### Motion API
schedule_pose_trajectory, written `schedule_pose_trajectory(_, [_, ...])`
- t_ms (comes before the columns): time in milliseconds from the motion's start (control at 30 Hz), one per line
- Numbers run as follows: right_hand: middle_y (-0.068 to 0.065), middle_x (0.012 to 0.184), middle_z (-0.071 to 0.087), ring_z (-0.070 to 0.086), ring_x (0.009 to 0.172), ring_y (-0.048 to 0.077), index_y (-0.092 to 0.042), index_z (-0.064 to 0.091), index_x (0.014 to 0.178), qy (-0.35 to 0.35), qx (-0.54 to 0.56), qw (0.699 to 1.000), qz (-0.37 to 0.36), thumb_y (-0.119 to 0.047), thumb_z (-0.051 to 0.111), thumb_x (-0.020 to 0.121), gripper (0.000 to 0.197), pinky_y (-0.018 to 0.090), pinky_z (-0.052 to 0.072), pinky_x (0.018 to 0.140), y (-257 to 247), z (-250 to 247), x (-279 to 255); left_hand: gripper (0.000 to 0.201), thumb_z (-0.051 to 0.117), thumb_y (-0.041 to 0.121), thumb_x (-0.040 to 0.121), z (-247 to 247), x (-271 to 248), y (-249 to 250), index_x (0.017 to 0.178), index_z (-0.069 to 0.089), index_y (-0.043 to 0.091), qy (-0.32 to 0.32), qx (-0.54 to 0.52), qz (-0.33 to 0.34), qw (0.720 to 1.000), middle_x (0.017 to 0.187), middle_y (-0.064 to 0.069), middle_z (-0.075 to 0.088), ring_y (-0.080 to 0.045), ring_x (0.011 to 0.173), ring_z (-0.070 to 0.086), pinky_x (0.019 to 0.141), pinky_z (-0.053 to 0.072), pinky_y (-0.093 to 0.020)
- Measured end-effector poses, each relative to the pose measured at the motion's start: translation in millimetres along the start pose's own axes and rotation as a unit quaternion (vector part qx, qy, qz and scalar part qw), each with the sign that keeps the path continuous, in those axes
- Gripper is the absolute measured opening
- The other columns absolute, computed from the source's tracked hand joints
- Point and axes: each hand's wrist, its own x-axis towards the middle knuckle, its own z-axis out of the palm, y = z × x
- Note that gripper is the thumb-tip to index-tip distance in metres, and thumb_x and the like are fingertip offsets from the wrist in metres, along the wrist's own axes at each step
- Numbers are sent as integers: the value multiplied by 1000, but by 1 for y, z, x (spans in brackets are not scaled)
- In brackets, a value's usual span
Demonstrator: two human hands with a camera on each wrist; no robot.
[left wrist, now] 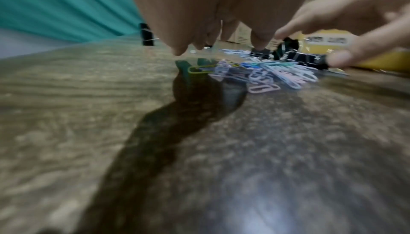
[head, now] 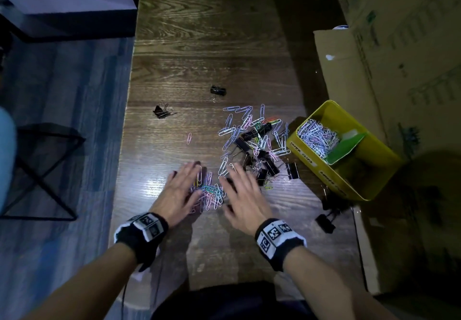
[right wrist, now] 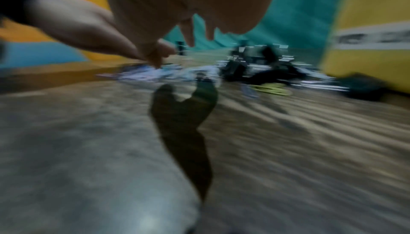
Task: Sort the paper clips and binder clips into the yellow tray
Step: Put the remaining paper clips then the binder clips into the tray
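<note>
A small heap of coloured paper clips [head: 210, 193] lies on the wooden table between my two hands. My left hand [head: 183, 190] lies flat at its left side with fingers spread, and my right hand [head: 240, 195] hovers flat at its right side. A bigger mix of paper clips and black binder clips [head: 257, 145] spreads beyond them. The yellow tray [head: 369, 145] stands at the right; its far compartment holds many paper clips [head: 318, 137] behind a green divider. In the left wrist view the paper clips [left wrist: 266, 76] lie just past my fingertips [left wrist: 177, 52]. The right wrist view is blurred.
Two stray binder clips [head: 218, 91] [head: 161, 112] lie farther out on the table [head: 199, 45], and a lone pink paper clip [head: 189, 138] sits left of the pile. More binder clips [head: 326, 216] lie below the tray. Cardboard boxes [head: 386, 45] stand at the right.
</note>
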Motion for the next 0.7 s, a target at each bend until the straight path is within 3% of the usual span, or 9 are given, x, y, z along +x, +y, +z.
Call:
schedule_pose_trajectory(33, [20, 155, 20, 11, 145, 34, -11, 30, 146, -14, 13, 1000, -20, -40, 56, 83, 73, 52, 13, 116, -6, 1, 0, 70, 22, 62, 88, -3, 2, -4, 147, 8, 27, 20, -3, -35, 999, 153, 7, 0, -10, 142, -3, 114, 2, -39])
schedule_pose_trajectory(100, [23, 157, -1, -8, 145, 35, -9, 11, 151, -56, 47, 997, -12, -47, 49, 89, 81, 47, -4, 117, -15, 0, 5, 68, 28, 55, 91, -13, 17, -10, 148, 7, 23, 31, 17, -79, 996, 153, 5, -4, -12, 142, -5, 115, 2, -42])
schedule_pose_trajectory(133, [23, 156, -10, -14, 144, 35, -10, 4, 151, -74, 57, 996, 5, -50, 47, 90, 85, 43, -11, 113, -17, -1, 7, 66, 32, 50, 94, -19, 29, -12, 148, 7, 21, 22, 23, -92, 995, 154, 3, -6, -13, 142, -6, 116, 2, -44])
schedule_pose_trajectory(200, [24, 155, -16, -17, 143, 36, -9, -4, 150, -95, 50, 994, 20, -54, 46, 91, 90, 40, -14, 111, -20, -3, 13, 62, 31, 43, 96, -30, 54, -12, 148, 6, 19, -15, 28, -103, 994, 156, 0, -6, -15, 143, -7, 115, 0, -46])
schedule_pose_trajectory(333, [23, 157, -8, -10, 145, 35, -7, 1, 150, -124, 42, 991, 9, -52, 46, 91, 87, 45, -5, 117, -24, -1, 17, 59, 29, 40, 98, -28, 71, -8, 148, 8, 15, -81, 76, -61, 992, 157, -1, -3, -15, 144, -6, 114, -2, -47])
schedule_pose_trajectory(433, [18, 158, -1, -7, 146, 31, -8, 9, 150, -117, 52, 992, -11, -46, 49, 91, 81, 43, -6, 117, -25, 6, 7, 61, 19, 46, 95, -16, 42, -5, 147, 16, 14, -78, 64, 14, 995, 156, 0, 4, -11, 142, -4, 117, 1, -47])
schedule_pose_trajectory(533, [15, 156, 13, 3, 146, 29, -12, 21, 148, -82, 88, 993, -21, -39, 56, 89, 74, 39, -5, 117, -25, 13, -6, 70, 13, 60, 89, 0, 1, 0, 146, 19, 20, -77, 10, 72, 994, 154, 4, 16, -7, 142, 5, 118, 5, -39])
schedule_pose_trajectory(633, [18, 150, 27, 17, 143, 34, -13, 32, 143, -32, 109, 993, 6, -41, 61, 84, 71, 42, 2, 117, -23, 16, -6, 62, 35, 49, 89, 2, -16, -1, 145, 21, 26, 6, -76, 41, 996, 148, 6, 29, -13, 138, 27, 115, 22, -35])
schedule_pose_trajectory(700, [21, 151, 23, 18, 141, 36, -12, 27, 145, -20, 106, 993, 45, -49, 61, 82, 80, 49, 13, 118, -23, 13, -1, 68, 43, 53, 83, -1, -14, -3, 142, 30, 22, 90, -30, -15, 995, 144, -4, 37, -24, 130, 37, 109, 31, -38])
